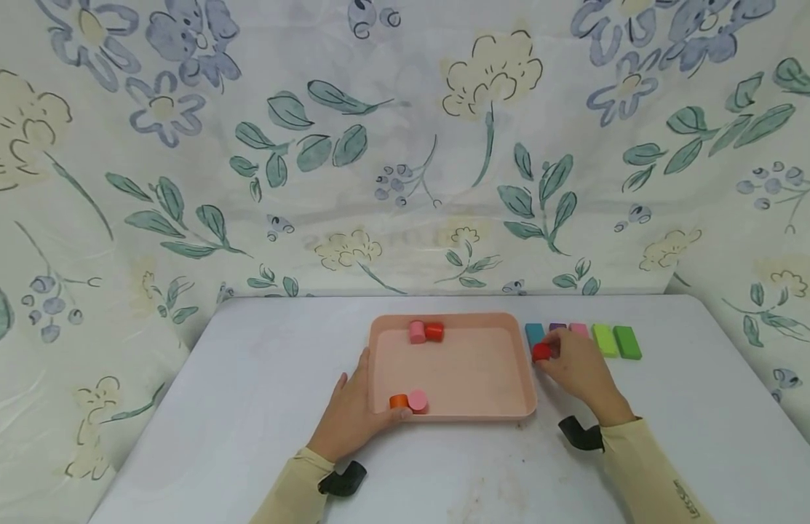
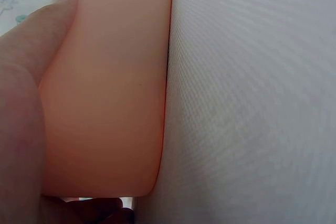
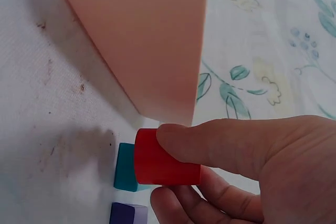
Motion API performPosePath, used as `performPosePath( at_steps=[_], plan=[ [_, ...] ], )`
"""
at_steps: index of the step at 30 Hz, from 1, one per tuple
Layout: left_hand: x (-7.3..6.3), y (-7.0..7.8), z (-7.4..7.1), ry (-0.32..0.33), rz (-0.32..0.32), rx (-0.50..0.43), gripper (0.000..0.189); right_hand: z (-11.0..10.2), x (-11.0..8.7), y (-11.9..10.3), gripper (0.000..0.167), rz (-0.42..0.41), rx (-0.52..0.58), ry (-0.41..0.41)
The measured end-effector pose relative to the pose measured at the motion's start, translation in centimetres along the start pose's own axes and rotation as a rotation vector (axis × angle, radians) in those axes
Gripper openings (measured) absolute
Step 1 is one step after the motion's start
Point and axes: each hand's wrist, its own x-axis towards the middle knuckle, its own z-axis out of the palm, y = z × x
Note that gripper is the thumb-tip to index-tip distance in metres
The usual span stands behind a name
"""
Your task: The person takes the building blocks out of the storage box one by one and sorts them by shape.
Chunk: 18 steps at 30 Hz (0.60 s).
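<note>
One red cylinder (image 1: pixel 541 352) is sitting between the thumb and fingers of the right hand (image 1: pixel 578 371), which is pinching it just outside the right side of the tray (image 1: pixel 470 371), close to the blue block (image 1: pixel 534 332). Whether the cylinder is touching that block, I cannot tell. The left hand (image 1: pixel 352 418) is bracing the tray's near left corner: its fingers are extending along the left wall and its thumb is lying against the near wall.

Inside the tray, four more cylinders are resting in two pairs. At the far wall, one pink cylinder (image 1: pixel 416 332) is lying beside a second red cylinder (image 1: pixel 434 332). At the near wall, by the left thumb, one orange cylinder (image 1: pixel 398 401) is sitting beside a second pink cylinder (image 1: pixel 418 401). The cylinder count is totalling five.

Right of the tray, five blocks are forming a row on the table (image 1: pixel 274 364): the blue block, then one purple block (image 3: pixel 122 214), one pink block (image 1: pixel 578 329), one lime block (image 1: pixel 604 340) and one green block (image 1: pixel 628 343). Behind the table, a floral cloth (image 1: pixel 418 240) is hanging.
</note>
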Motion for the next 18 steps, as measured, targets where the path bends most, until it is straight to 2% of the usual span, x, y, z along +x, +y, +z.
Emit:
performPosePath(
  at_steps=[18],
  plan=[
    [0.11, 0.33, 0.0, 0.003, 0.002, 0.005, 0.129, 0.51, 0.74, 1.01, 0.035, -0.006, -0.027, -0.037]
  ],
)
